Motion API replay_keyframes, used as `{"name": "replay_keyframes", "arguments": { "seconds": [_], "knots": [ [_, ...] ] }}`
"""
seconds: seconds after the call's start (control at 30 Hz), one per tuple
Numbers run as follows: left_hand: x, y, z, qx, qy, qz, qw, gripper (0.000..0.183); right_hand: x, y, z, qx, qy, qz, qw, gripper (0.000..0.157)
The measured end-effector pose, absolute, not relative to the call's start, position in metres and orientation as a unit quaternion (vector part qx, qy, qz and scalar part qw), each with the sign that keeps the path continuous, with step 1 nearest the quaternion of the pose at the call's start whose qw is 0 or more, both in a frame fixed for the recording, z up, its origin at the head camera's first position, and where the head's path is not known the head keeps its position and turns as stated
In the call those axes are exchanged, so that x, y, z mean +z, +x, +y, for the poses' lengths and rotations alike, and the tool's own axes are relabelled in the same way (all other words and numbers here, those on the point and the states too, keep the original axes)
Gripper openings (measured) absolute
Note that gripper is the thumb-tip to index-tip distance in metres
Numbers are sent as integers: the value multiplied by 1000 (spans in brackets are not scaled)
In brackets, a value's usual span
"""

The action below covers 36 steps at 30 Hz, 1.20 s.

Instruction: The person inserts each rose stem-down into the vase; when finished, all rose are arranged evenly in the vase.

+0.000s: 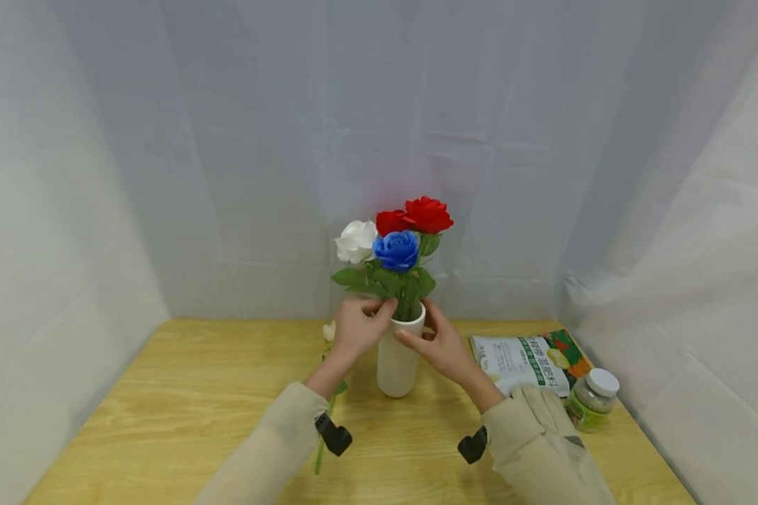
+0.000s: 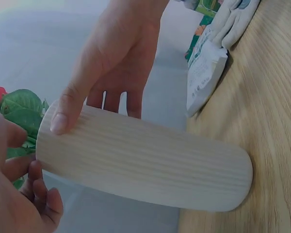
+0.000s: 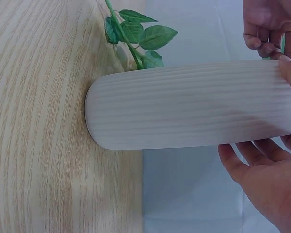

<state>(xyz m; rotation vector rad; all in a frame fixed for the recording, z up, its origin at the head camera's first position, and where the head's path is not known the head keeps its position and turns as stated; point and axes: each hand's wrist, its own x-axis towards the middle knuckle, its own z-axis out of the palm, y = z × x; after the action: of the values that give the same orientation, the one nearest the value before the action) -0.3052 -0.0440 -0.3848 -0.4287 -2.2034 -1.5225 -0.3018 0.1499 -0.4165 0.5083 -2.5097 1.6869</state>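
A white ribbed vase (image 1: 396,365) stands upright on the table, holding a blue rose (image 1: 396,251), a white rose (image 1: 356,242) and red roses (image 1: 426,214) among green leaves. My right hand (image 1: 445,344) grips the vase near its rim, with the thumb on the near side and the fingers round the far side. At the left of the rim, my left hand (image 1: 361,326) pinches at the green stems (image 1: 407,305) with curled fingers; its fingertips partly hide which stem is held. Behind the left forearm lies a single cream rose (image 1: 329,331) on a long leafy stem.
To the right, a printed fertilizer bag (image 1: 524,361) lies flat on the wooden table (image 1: 208,393). Near it are a white-capped jar (image 1: 594,400) and pale gloves (image 1: 543,407), partly behind the right sleeve. A white curtain (image 1: 259,175) surrounds the table's back and sides.
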Motion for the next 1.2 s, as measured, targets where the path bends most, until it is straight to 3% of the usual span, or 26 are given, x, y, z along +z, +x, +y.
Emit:
{"name": "replay_keyframes", "arguments": {
  "seconds": [0.13, 0.23, 0.47, 0.73, 1.2],
  "knots": [
    [-384, -305, -44, -561, -134, -790, 209, 60, -417, -303, 151, 550, 167, -817, 39, 88],
    [-384, -305, -44, -561, -133, -788, 216, 57, -417, -303, 151, 550, 169, -817, 38, 88],
    [-390, -306, -48, -586, -143, -766, 221, 12, -416, -302, 150, 548, 175, -817, 37, 89],
    [-400, -306, -62, -594, -155, -758, 221, 13, -414, -301, 150, 544, 159, -823, 33, 89],
    [-431, -298, -95, -562, -135, -802, 152, 15, -413, -301, 149, 542, 149, -827, 27, 93]
  ]
}}
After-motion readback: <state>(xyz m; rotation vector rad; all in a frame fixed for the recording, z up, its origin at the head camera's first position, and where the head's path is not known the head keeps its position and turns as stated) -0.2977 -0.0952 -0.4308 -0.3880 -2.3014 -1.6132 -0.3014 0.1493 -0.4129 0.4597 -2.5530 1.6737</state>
